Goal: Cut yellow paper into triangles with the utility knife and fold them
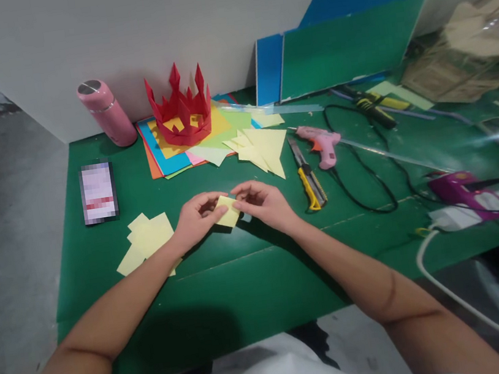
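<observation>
My left hand (198,218) and my right hand (263,202) meet over the middle of the green table (244,280). Both pinch a small folded piece of pale yellow paper (228,212) between their fingertips, held just above the tabletop. To the left of my left wrist lies a loose pile of pale yellow paper squares (146,242). Beyond my hands sit several folded yellow paper triangles (262,147). A red folded paper crown (181,111) stands on a stack of coloured paper sheets (165,152) at the back.
A pink flask (106,112) and a phone (98,193) are at the left. Right of my hands lie a yellow utility knife (308,180), a pink glue gun (321,144) with black cable, and a purple glue gun (463,189). Blue and green boards (342,50) lean on the wall.
</observation>
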`<act>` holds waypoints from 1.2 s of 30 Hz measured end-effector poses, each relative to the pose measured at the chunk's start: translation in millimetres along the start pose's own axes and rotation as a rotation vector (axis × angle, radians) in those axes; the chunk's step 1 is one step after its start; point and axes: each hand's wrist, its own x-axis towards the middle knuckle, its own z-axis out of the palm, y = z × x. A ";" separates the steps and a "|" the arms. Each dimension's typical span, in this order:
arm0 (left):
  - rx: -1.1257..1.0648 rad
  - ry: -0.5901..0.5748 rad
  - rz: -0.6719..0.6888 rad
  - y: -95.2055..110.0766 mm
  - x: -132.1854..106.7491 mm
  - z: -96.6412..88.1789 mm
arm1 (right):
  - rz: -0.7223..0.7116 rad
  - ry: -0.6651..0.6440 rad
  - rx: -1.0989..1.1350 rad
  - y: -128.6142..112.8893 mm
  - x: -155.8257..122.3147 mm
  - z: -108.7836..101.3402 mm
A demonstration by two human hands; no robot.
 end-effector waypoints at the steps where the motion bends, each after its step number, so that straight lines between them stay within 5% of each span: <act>1: 0.005 -0.010 -0.001 0.4 -0.1 -0.1 | 0.011 -0.009 -0.007 0.1 0.1 -0.3; 25: 0.079 0.027 0.016 7.6 -3.1 2.0 | 0.003 -0.011 -0.127 -2.9 -1.4 1.0; 36: -0.109 0.129 -0.015 5.9 -0.7 1.1 | 0.053 0.009 -0.055 -4.2 -0.5 -1.7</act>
